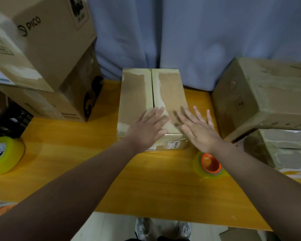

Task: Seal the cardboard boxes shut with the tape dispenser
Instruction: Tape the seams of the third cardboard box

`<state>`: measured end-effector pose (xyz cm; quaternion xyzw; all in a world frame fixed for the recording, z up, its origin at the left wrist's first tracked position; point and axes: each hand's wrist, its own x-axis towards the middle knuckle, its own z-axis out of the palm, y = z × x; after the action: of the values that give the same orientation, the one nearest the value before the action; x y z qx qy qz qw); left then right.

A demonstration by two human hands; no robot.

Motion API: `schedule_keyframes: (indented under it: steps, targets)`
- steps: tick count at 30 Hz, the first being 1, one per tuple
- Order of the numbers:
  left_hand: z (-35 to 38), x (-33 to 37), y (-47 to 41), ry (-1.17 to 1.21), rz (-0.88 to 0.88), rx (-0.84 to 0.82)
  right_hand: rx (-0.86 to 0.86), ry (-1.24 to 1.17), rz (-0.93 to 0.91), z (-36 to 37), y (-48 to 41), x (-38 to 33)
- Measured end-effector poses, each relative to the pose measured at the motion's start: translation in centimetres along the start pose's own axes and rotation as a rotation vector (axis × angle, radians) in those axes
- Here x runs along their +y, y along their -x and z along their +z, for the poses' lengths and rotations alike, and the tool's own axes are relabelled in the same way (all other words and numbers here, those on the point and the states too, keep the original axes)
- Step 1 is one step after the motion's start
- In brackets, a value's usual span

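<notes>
Two bare forearms are reaching over the table (pixel 63 153), the left hand (pixel 146 129) and right hand (pixel 198 131) lying flat, fingers spread and empty, on the box (pixel 137 94), whose centre seam looks untaped, while the tape roll (pixel 209 165) is sitting unused just beside the right wrist.

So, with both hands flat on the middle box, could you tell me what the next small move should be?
Probably the right hand drops back to pick up the orange-core tape roll just beneath its wrist: the box has closed flaps but its centre seam looks untaped, and the left hand already steadies it.
</notes>
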<state>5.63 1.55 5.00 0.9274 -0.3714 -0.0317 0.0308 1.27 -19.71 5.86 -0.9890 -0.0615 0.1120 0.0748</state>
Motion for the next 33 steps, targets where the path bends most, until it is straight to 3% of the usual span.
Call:
schedule_keyframes:
  steps: [5,11,14,18,21,25,33]
  targets:
    - [1.7,1.3,-2.4,-0.069,-0.001,-0.087,0.002,-0.124,-0.071,2.6,-0.5,1.3]
    - [3.1,1.3,-1.9,-0.192,0.023,-0.015,0.133,-0.148,-0.099,4.0,-0.6,1.1]
    - [3.0,1.6,-1.6,-0.223,0.006,-0.042,0.094,-0.293,-0.107,3.3,0.1,1.2]
    - [2.3,2.8,-2.1,-0.228,-0.005,-0.045,0.139,-0.919,0.203,3.2,0.7,1.5]
    - [1.9,5.3,-4.5,-0.143,0.046,0.0,0.119,-1.103,0.342,3.7,0.4,1.7]
    - [2.9,7.0,-6.5,-0.173,-0.013,-0.049,0.06,-1.218,0.385,3.4,0.2,1.7]
    - [2.9,5.4,-4.8,-0.221,-0.011,-0.034,0.168,-1.169,0.431,3.5,0.1,-0.4]
